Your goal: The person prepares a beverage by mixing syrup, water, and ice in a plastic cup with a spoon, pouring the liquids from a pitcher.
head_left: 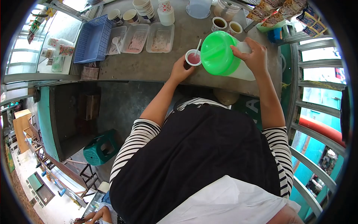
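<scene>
My left hand [180,70] is wrapped round a small cup [193,58] with a pink content and a white spoon [198,45] standing in it. To its right, my right hand [253,58] grips a pitcher [244,71] with a bright green lid [220,53]. The pitcher is tilted, its lid towards the cup and close to the rim. No stream of liquid can be made out between them. Behind the pitcher stand two cups of dark [219,24] and yellowish-brown [235,28] liquid.
On the grey counter [130,69] are three clear plastic trays [160,38], stacked paper cups [143,9], a white container [166,16] and a blue basket [90,39]. Sachets [266,11] hang at upper right. A green stool [100,148] stands below. A seated person's arm [97,215] shows at lower left.
</scene>
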`<state>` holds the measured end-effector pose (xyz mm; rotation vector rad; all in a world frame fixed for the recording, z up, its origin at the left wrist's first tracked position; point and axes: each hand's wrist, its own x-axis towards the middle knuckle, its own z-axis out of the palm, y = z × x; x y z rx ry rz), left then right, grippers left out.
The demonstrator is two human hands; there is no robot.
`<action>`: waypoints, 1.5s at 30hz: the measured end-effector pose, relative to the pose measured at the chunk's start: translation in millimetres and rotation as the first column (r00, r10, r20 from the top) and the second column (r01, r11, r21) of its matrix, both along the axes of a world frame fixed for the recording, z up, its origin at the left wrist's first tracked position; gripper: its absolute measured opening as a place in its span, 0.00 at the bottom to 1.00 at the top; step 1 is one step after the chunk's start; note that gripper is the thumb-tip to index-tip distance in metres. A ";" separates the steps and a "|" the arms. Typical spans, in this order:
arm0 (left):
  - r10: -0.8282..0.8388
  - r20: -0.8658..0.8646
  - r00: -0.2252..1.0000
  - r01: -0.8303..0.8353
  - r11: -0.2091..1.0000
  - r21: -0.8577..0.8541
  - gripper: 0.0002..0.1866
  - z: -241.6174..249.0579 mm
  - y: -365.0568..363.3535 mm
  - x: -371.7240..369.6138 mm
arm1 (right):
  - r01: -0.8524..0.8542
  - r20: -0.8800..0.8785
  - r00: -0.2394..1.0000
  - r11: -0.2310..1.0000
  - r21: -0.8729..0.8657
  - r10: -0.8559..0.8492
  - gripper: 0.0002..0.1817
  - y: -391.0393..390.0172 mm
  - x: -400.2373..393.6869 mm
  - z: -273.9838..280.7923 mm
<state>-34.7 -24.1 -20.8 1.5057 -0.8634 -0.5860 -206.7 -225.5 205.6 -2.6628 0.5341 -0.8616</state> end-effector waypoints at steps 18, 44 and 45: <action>0.079 0.176 0.981 -0.092 0.994 0.066 0.35 14.5 1.9 -8.8 | -0.004 -0.023 1.000 1.000 -0.016 0.003 0.29 1.6 1.4 1.2; 0.082 0.064 0.995 -0.084 0.996 0.027 0.38 21.3 -8.8 -11.4 | 0.076 0.078 0.992 0.970 0.231 -0.096 0.26 -29.0 -27.9 0.0; 0.079 0.064 0.995 -0.081 0.996 0.027 0.38 22.0 -10.2 -12.2 | 0.079 0.077 0.992 0.970 0.231 -0.100 0.26 -32.1 -31.3 -2.1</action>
